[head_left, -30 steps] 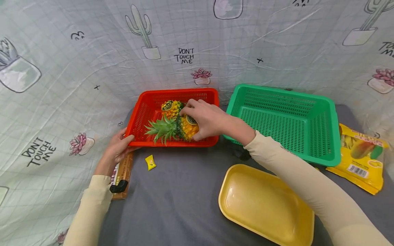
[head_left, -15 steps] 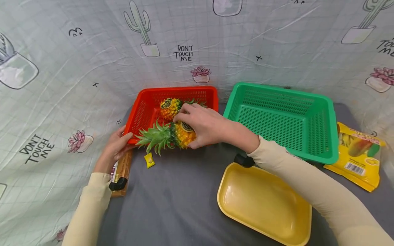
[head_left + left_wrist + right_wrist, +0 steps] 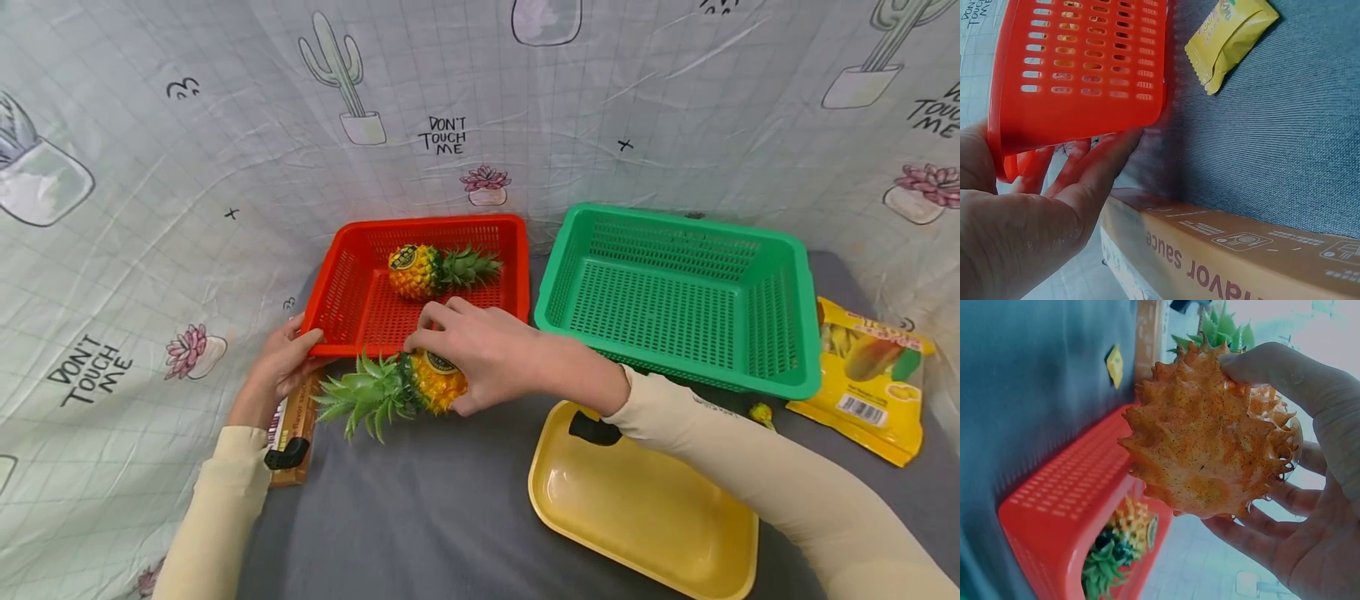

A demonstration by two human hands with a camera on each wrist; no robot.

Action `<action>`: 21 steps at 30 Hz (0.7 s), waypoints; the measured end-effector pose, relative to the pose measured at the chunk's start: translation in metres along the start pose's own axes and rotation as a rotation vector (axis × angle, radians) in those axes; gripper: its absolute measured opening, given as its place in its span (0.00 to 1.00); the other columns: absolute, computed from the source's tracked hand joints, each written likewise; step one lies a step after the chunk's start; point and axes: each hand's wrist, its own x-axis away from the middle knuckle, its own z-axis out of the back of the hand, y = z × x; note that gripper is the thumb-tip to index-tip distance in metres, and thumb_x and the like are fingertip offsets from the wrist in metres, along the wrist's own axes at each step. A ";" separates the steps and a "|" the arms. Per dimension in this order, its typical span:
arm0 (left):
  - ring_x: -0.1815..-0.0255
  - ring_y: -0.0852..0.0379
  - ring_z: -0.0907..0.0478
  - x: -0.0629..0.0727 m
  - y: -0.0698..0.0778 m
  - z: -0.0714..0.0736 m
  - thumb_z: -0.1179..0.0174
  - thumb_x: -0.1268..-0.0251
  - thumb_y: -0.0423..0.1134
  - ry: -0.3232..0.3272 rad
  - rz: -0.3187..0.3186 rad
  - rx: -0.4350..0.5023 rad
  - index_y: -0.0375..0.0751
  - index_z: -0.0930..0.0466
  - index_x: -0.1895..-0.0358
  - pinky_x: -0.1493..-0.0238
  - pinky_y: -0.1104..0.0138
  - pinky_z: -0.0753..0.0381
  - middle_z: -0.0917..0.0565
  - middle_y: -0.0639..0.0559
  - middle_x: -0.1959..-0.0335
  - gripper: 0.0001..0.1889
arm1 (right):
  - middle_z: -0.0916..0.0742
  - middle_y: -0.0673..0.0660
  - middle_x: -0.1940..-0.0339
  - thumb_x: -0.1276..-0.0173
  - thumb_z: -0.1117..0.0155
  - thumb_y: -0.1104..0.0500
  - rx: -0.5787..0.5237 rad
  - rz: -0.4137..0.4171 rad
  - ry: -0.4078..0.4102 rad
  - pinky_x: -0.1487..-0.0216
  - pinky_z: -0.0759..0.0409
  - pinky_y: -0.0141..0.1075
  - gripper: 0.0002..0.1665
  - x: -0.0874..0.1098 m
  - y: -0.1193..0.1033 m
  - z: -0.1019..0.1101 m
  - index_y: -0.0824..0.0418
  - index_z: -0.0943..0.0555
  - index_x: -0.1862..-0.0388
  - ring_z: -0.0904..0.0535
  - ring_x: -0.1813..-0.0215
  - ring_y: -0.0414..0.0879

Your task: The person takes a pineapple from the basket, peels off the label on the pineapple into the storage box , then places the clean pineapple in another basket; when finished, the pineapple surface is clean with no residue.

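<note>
My right hand (image 3: 487, 354) grips a pineapple (image 3: 431, 385) by its orange body, and its green crown points left. In the head view it overlaps the front of the red basket (image 3: 360, 343); the right wrist view shows the spiky base (image 3: 1210, 437) between thumb and fingers, raised above the basket. A second pineapple (image 3: 414, 271) lies inside the red basket toward the back. My left hand (image 3: 283, 360) holds the basket's front left corner, thumb on the rim and fingers curled beneath, as the left wrist view (image 3: 1035, 212) shows.
A green basket (image 3: 551, 312) stands right of the red one. In front of it lies a yellow tray (image 3: 600, 500). A yellow fruit packet (image 3: 873, 383) is at far right, a brown sauce box (image 3: 296, 433) under my left wrist. A small yellow wrapped sweet (image 3: 1229, 44) lies near the red basket.
My right hand has lifted the pineapple out of the red basket and brought it forward over its front rim. The second pineapple shows more fully. My left hand stays at the corner.
</note>
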 end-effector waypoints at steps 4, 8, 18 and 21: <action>0.47 0.51 0.14 -0.002 -0.002 0.000 0.59 0.21 0.19 0.000 -0.018 0.003 0.38 0.55 0.14 0.50 0.58 0.14 0.30 0.40 0.37 0.37 | 0.24 0.51 0.37 0.44 0.18 0.45 -0.002 0.001 -0.036 0.60 0.21 0.36 0.46 0.003 -0.006 -0.006 0.49 0.25 0.26 0.28 0.41 0.46; 0.47 0.51 0.15 -0.002 -0.003 0.000 0.59 0.21 0.19 -0.001 -0.021 0.003 0.37 0.55 0.14 0.50 0.58 0.14 0.30 0.41 0.36 0.36 | 0.24 0.51 0.36 0.44 0.17 0.45 -0.016 -0.009 -0.060 0.60 0.21 0.36 0.47 0.006 -0.008 -0.013 0.49 0.25 0.26 0.29 0.41 0.47; 0.43 0.52 0.18 0.000 -0.002 -0.001 0.58 0.20 0.21 0.013 -0.008 -0.039 0.40 0.57 0.13 0.48 0.59 0.15 0.35 0.40 0.31 0.38 | 0.24 0.52 0.36 0.44 0.17 0.47 -0.065 -0.010 -0.104 0.58 0.22 0.37 0.46 0.013 -0.006 -0.037 0.49 0.24 0.27 0.28 0.44 0.47; 0.42 0.52 0.19 0.000 -0.002 -0.001 0.58 0.20 0.21 0.021 -0.007 -0.048 0.41 0.57 0.13 0.47 0.58 0.15 0.35 0.41 0.31 0.37 | 0.24 0.52 0.36 0.44 0.17 0.48 -0.061 -0.017 -0.109 0.58 0.22 0.37 0.46 0.015 -0.005 -0.043 0.49 0.24 0.27 0.28 0.44 0.48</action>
